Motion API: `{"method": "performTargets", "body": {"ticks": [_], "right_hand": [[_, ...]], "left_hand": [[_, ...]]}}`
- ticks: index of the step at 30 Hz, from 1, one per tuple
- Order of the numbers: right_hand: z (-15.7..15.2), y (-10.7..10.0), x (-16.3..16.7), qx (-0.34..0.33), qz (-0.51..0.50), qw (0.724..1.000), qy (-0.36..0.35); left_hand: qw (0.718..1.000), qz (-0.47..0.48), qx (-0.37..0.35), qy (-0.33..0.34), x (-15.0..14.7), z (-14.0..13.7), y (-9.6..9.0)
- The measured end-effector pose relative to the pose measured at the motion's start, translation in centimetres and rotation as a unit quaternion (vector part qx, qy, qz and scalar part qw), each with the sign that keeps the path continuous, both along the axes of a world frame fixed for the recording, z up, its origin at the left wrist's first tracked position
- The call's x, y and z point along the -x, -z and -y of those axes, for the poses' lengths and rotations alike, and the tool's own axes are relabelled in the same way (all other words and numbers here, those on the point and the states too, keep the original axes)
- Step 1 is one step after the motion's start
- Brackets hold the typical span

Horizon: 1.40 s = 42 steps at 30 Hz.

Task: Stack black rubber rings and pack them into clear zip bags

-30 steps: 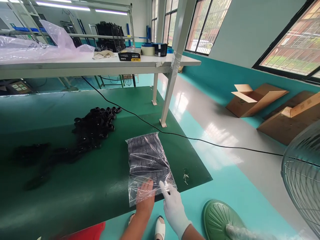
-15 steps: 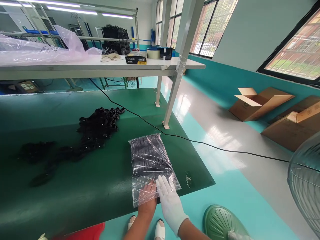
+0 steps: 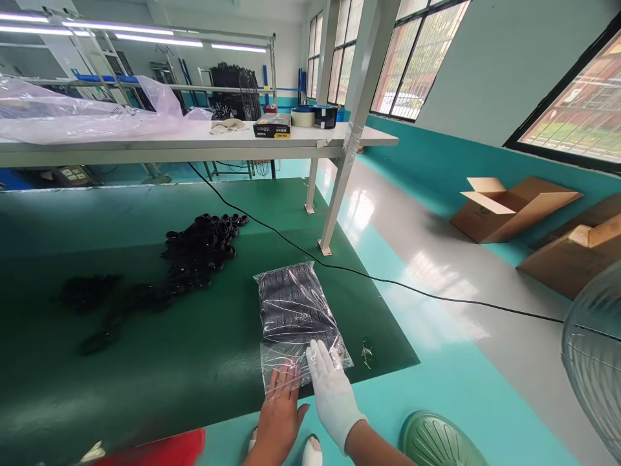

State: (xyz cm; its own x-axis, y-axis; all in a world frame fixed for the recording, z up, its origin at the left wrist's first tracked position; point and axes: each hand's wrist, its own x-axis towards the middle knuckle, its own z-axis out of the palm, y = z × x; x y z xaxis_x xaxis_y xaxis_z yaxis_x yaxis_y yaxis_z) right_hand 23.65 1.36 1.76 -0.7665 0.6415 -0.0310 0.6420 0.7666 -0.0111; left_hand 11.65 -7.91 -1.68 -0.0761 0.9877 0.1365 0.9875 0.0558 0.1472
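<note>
A clear plastic bag (image 3: 295, 304) filled with rows of thin dark pieces lies flat on the dark green mat. Its near end is loose, see-through film. My bare left hand (image 3: 281, 411) is at this near end, fingers stretched out and spread a little; whether the fingertips are over or under the film I cannot tell. Beside it, my right hand (image 3: 330, 388), in a white glove, lies flat against the bag's near right part with its fingers straight.
Left of the bag, black ring-like parts (image 3: 201, 249) are heaped on the green mat (image 3: 218, 362). A black cable (image 3: 402, 285) crosses the floor behind the bag. A white table (image 3: 194, 147) stands beyond. Cardboard boxes (image 3: 504, 213), a fan (image 3: 594, 362) and a green round base (image 3: 439, 443) are at right.
My left hand has drawn back toward me from the bag's near end, and its thumb now shows. My gloved right hand stays on the bag. The view has shifted slightly.
</note>
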Motion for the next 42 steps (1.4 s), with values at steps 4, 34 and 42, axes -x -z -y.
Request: {"method": "performTargets", "body": {"ticks": [4,34,42], "right_hand": [[1.4,-0.1,0.0,0.046,-0.052,0.998,-0.013],[1.6,-0.9,1.7,0.144,-0.1,0.978,0.111],[3.7,0.1,-0.7,0.114,-0.148,0.982,0.005]], "left_hand": [[1.0,-0.016,-0.008,0.007,-0.6,0.1,-0.3],[0.999,0.005,0.018,0.036,2.3,3.1,-0.2],[0.994,-0.025,0.005,0.11,3.4,6.4,-2.1]]}}
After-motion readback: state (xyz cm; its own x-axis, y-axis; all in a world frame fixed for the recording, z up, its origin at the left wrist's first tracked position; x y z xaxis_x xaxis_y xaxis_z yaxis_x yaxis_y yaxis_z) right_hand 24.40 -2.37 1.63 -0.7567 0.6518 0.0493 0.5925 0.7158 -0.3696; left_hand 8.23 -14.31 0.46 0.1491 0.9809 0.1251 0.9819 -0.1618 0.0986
